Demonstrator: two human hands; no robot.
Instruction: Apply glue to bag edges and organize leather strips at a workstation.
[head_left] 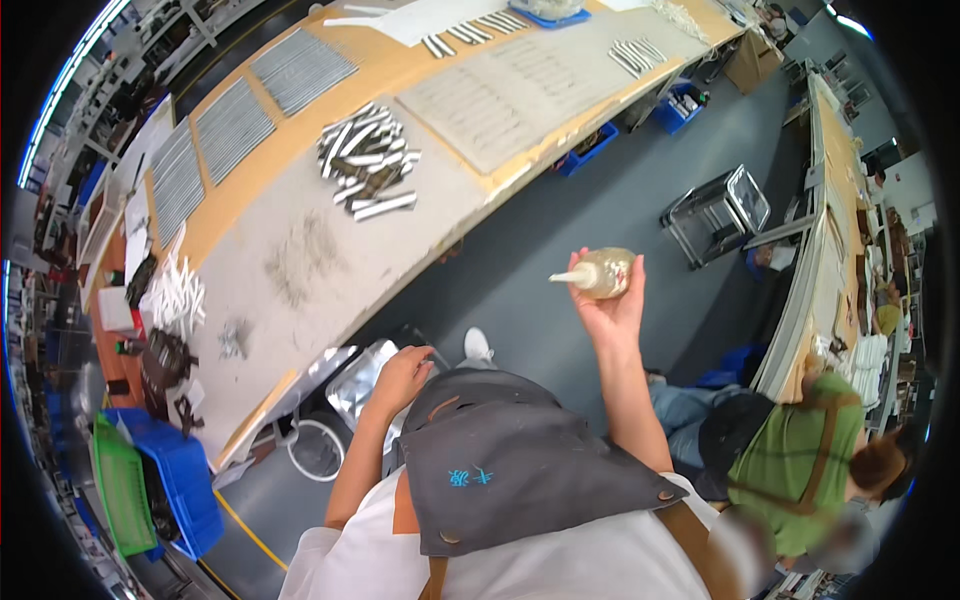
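Observation:
My right hand (pixel 614 312) is raised over the aisle, to the right of the workbench. Its fingers are wrapped round a translucent squeeze bottle (pixel 606 274), which lies tilted with its pale pointed nozzle toward the left. Yellowish contents show through the bottle wall. My left hand (pixel 404 376) hangs low beside my dark apron (pixel 510 470), with loosely bent fingers apart and nothing visible in them. A silvery metal seat or box (pixel 362 384) is just left of it. Nearest on the workbench (pixel 395 265) is a heap of white and dark strips (pixel 366 160).
Bundles of grey rods (pixel 235 130) line the bench's far left, near loose white strips (pixel 176 292). Blue (pixel 185 490) and green (pixel 122 485) crates stand at lower left. A metal-framed stool (pixel 715 215) is in the aisle. Another person in green (pixel 800 460) sits at the right.

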